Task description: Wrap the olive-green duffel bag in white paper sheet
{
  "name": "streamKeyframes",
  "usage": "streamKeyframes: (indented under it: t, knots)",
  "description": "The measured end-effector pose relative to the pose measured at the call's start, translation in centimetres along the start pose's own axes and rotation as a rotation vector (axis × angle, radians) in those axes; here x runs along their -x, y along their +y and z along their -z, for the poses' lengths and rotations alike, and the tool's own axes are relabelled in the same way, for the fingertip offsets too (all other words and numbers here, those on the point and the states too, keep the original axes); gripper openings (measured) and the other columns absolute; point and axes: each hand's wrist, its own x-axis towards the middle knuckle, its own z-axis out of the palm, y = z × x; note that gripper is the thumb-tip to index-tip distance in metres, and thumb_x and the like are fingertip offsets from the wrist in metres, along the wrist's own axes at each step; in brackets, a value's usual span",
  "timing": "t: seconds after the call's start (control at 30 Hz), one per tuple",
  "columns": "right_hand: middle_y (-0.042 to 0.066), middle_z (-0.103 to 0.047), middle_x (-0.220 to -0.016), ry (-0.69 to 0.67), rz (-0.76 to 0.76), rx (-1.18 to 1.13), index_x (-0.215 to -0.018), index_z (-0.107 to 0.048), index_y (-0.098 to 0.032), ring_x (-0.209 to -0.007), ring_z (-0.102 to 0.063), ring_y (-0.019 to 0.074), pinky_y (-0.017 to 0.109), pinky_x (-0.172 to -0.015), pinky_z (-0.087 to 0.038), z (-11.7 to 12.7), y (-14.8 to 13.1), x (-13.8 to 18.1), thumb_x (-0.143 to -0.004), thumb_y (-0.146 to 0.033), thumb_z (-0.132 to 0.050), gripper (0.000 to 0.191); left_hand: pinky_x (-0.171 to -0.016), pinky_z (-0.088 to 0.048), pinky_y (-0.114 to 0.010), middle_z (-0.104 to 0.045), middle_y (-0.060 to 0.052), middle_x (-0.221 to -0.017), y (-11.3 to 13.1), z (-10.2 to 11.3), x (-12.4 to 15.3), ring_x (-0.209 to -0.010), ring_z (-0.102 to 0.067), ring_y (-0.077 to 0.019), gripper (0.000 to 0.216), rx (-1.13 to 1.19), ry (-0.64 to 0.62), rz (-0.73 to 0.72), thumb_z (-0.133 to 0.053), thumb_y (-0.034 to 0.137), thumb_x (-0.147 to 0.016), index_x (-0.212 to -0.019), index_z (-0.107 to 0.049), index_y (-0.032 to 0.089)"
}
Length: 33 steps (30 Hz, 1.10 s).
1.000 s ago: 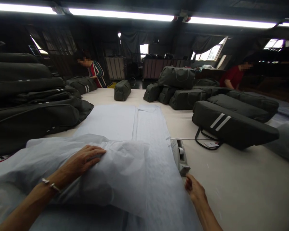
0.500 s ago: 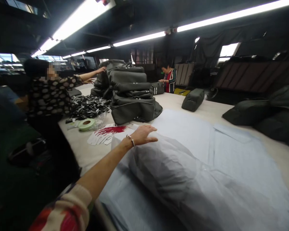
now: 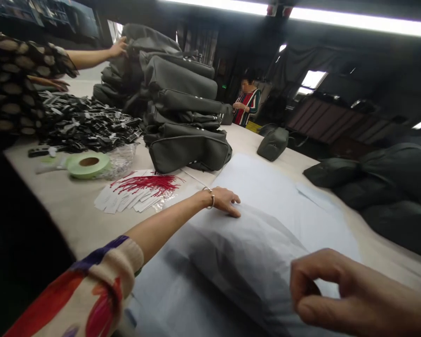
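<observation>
Head view, only one. Filmy white plastic bag lies on its side, bulging, low centre of frame, on pale sheets spread over the table. Something dark shows through; can't make out what.

Left hand: flat-ish, fingers loosely spread, palm down on the far left end of the plastic bag, resting rather than gripping. Right hand: well apart from the left, close to the camera over the near right part of the plastic bag, fingers curled toward the thumb; can't tell if the tips meet or pinch anything, nor if it touches the plastic.

Handling, my judgement: wrapper thin, soft, slippery, crinkles and tears easily; contents probably padded and soft, bulky more than heavy. Best hold: both hands spread, one at each end, through the plastic onto the firm bulk; a loose fold alone would likely slide or rip.

Around it: stack of dark bags beyond the left hand; tags with red strings left of the wrist; green tape roll and heap of black straps further left. More dark bags at right. Co-worker in spotted sleeves touches the stack's back; another in stripes stands beyond the table.
</observation>
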Motion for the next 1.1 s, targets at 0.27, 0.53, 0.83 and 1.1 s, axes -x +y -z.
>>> streamKeyframes:
  t: [0.27,0.53,0.83,1.1]
  knots:
    - [-0.002,-0.059,-0.069,-0.147,-0.088,-0.164,-0.077,-0.064,-0.018,-0.067,-0.05,0.0119,0.024,-0.062,-0.038,4.2,-1.4,-8.1,-0.08,-0.041,-0.066,0.023,-0.072,-0.043,-0.028,-0.068,-0.001,-0.097,-0.5,0.5,0.3,-0.088,-0.063,-0.0199,0.028,0.088,0.084,-0.118,-0.07,0.041,-0.074,-0.097,-0.07,0.025]
    - [-0.007,-0.046,-0.059,-0.318,-0.14,-0.113,-0.072,-0.06,-0.019,-0.057,-0.036,0.0076,0.023,-0.05,-0.026,5.8,1.0,-14.9,-0.076,-0.038,-0.068,0.021,-0.06,-0.036,-0.023,-0.066,0.005,-0.081,-2.0,-0.1,-0.4,-0.074,-0.058,-0.0136,0.014,0.345,0.073,-0.095,-0.07,0.034,-0.075,-0.076,-0.06,0.023]
    - [-0.008,-0.055,-0.06,-0.371,-0.152,0.085,-0.071,-0.066,-0.022,-0.056,-0.046,0.0089,0.022,-0.047,-0.031,6.6,3.3,-20.3,-0.066,-0.04,-0.074,0.021,-0.059,-0.035,-0.024,-0.065,0.005,-0.078,-2.1,0.5,-1.0,-0.075,-0.058,-0.0149,0.016,0.351,-0.025,-0.017,-0.069,0.038,-0.076,-0.076,-0.06,0.024]
    - [-0.006,-0.06,-0.054,-0.249,-0.101,0.456,-0.063,-0.069,-0.023,-0.052,-0.054,0.0109,0.024,-0.046,-0.028,5.8,1.5,-21.4,-0.063,-0.03,-0.074,0.009,-0.059,-0.035,-0.024,-0.065,0.007,-0.079,-2.4,0.2,-1.1,-0.075,-0.059,-0.0134,0.015,0.363,0.002,-0.002,-0.071,0.037,-0.074,-0.077,-0.062,0.025]
